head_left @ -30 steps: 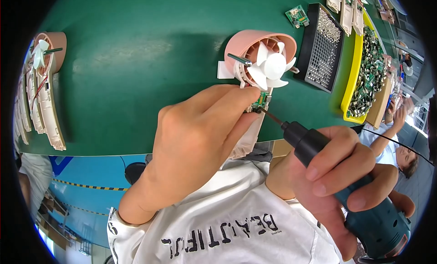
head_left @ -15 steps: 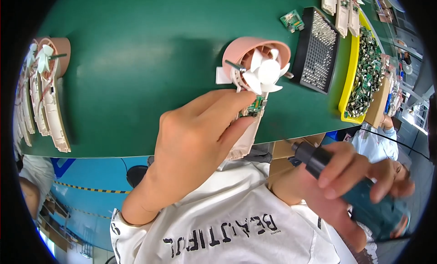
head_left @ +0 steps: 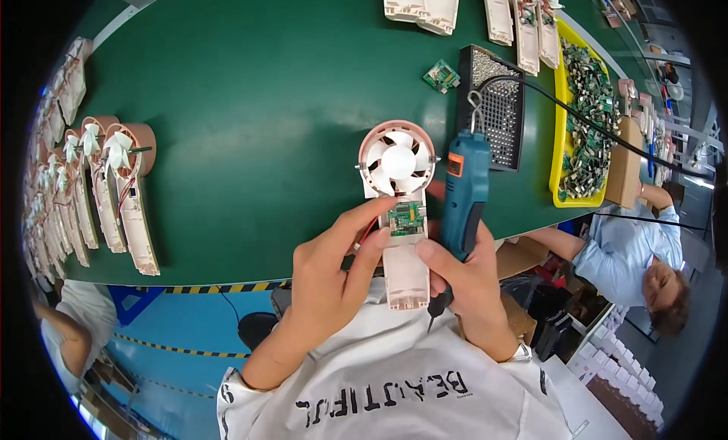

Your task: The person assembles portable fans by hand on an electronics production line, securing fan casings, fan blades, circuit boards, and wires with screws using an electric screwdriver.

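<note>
A handheld fan's half-shell housing (head_left: 406,269), pale pink, is held near the table's front edge with its white fan blades (head_left: 398,161) facing up. A green circuit board (head_left: 406,219) sits in the housing below the blades. My left hand (head_left: 326,269) pinches the housing's left side, thumb and forefinger at the board's edge. A red wire (head_left: 368,234) shows beside these fingers. My right hand (head_left: 478,288) grips a blue electric screwdriver (head_left: 465,193), its bit pointing down toward my shirt. The right thumb also rests on the housing's lower right edge; other right fingers are partly hidden.
A black tray of screws (head_left: 497,121) lies beyond the screwdriver, with a loose circuit board (head_left: 441,76) left of it. A yellow bin (head_left: 557,163) holds many boards. Fan halves (head_left: 136,227) line the left. A black cord (head_left: 591,125) crosses rightward. Another person (head_left: 626,246) sits at right.
My right hand has brought the screwdriver from the lower right up beside the housing. The fan now faces up more squarely, its board exposed. My view has shifted.
</note>
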### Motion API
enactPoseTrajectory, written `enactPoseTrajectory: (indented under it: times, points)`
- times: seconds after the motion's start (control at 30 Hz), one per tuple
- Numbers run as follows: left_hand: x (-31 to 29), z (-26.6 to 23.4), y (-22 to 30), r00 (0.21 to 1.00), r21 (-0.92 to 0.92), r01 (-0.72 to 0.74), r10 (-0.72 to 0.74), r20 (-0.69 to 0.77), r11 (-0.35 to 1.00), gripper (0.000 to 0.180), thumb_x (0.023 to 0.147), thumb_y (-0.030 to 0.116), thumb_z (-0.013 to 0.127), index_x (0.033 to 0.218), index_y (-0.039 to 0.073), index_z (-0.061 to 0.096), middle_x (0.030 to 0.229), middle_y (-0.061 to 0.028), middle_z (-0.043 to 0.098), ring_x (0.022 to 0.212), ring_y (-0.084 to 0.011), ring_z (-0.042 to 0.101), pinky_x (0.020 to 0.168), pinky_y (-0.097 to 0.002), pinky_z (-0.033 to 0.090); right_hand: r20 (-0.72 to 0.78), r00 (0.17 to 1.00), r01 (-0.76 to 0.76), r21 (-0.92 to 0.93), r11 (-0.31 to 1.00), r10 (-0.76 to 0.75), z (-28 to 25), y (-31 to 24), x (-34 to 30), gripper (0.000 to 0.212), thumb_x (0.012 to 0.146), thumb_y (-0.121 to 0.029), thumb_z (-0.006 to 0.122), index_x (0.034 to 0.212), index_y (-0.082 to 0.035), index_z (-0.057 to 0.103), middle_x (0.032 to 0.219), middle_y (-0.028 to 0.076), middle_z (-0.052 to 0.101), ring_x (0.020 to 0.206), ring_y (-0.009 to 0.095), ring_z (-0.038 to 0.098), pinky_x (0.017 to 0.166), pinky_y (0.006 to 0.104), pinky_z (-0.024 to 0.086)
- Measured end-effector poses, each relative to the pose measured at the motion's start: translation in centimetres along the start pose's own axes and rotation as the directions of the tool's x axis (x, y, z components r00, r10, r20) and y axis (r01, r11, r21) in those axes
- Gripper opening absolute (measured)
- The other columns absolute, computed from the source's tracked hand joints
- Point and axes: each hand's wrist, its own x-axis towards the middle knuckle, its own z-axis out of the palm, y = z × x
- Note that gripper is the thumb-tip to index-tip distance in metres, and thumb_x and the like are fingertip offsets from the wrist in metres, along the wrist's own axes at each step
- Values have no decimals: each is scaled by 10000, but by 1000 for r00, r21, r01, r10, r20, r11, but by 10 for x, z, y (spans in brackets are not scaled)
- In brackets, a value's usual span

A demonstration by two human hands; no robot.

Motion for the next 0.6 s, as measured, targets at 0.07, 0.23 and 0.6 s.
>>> enactPoseTrajectory:
  times: [0.07, 0.23, 0.6]
  points:
    - [-3, 3, -4, 1000, 12, -26, 26, -9, 1000, 318, 929, 4, 602, 1246, 27, 609, 917, -132, 701, 742, -143, 669, 691, -260, 546, -13, 998, -54, 0, 999, 54, -2, 5, 2, 642, 876, -6, 690, 1434, -23, 373, 1037, 130, 686, 528, 61, 531, 445, 213, 413]
    - [-6, 4, -7, 999, -23, -13, 12, -44, 1000, 306, 936, -1, 588, 1239, 23, 613, 931, -124, 708, 798, -123, 677, 718, -265, 557, -35, 999, -35, 53, 998, 36, 0, 12, 1, 683, 860, -34, 725, 1437, -16, 358, 1023, 127, 686, 541, 61, 538, 446, 217, 408]
    - [-11, 9, -5, 996, -94, 19, -28, -88, 995, 279, 931, -8, 599, 1209, 7, 617, 967, -115, 714, 877, -120, 686, 722, -252, 557, -36, 998, -39, 109, 993, 43, -1, 17, 0, 609, 864, -27, 718, 1385, -18, 403, 998, 128, 690, 537, 61, 540, 440, 214, 412]
